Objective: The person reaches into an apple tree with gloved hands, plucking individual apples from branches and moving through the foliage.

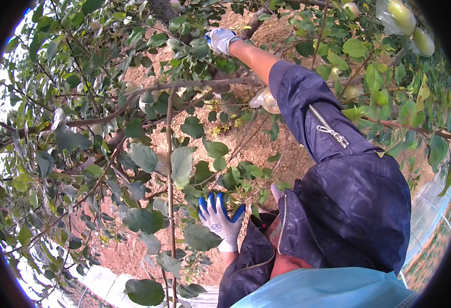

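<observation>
Both hands wear white knit gloves with blue-coated fingers. My left hand (pixel 222 223) is low in the middle of the view, back up, its fingers spread against the leaves of a fruit tree branch; its palm is hidden. My right hand (pixel 219 40) reaches far up to the foliage near the tree's trunk (pixel 163 10), its fingers curled; whether they hold anything cannot be seen. A pale fruit in a clear plastic bag (pixel 269 102) hangs beside my right sleeve. Two pale green bagged fruits, an upper one (pixel 400 17) and a lower one (pixel 424 41), hang at the top right.
A thick bare branch (pixel 194 83) crosses between my hands, and a thin upright shoot (pixel 170 161) stands left of my left hand. Dense leaves fill the left side. Reddish-brown soil (pixel 217 115) lies below. Plastic sheeting (pixel 425 219) shows at the lower right.
</observation>
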A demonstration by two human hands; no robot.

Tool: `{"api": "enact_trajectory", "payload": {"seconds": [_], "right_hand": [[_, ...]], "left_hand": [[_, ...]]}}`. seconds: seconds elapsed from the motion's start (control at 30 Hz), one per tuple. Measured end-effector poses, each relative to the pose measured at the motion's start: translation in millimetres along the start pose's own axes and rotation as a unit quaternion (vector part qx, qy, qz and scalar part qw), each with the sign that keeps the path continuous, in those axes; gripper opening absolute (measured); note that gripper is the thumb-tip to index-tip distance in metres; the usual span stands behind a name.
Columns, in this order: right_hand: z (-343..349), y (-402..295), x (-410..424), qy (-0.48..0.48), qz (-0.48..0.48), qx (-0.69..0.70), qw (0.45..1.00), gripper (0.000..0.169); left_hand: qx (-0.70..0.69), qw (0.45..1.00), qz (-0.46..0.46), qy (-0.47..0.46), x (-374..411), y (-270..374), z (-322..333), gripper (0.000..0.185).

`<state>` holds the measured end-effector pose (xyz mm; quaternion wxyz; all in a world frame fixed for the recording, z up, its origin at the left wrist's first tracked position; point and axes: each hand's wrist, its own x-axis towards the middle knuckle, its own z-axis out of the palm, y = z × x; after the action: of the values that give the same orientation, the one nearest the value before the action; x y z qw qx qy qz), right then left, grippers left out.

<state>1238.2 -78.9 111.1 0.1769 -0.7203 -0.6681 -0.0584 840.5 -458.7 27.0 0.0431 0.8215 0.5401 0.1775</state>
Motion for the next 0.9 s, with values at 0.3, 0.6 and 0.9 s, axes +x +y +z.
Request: {"api": "enact_trajectory", "payload": {"seconds": [0.3, 0.6, 0.9], "right_hand": [[0.3, -24.6, 33.9, -0.014, 0.048, 0.016, 0.999, 0.025], [21.5, -15.8, 68.5, -0.065, 0.081, -0.021, 0.994, 0.033], [39.9, -4.9, 32.4, 0.012, -0.041, -0.025, 0.999, 0.028]], "left_hand": [[-0.021, 1.000, -0.007, 0.000, -3.8, 2.4, -0.3, 0.082], [-0.025, 1.000, -0.014, -0.007, -11.8, 7.0, 4.4, 0.081], [-0.009, 1.000, -0.014, 0.000, -12.6, 8.4, 6.5, 0.079]]}}
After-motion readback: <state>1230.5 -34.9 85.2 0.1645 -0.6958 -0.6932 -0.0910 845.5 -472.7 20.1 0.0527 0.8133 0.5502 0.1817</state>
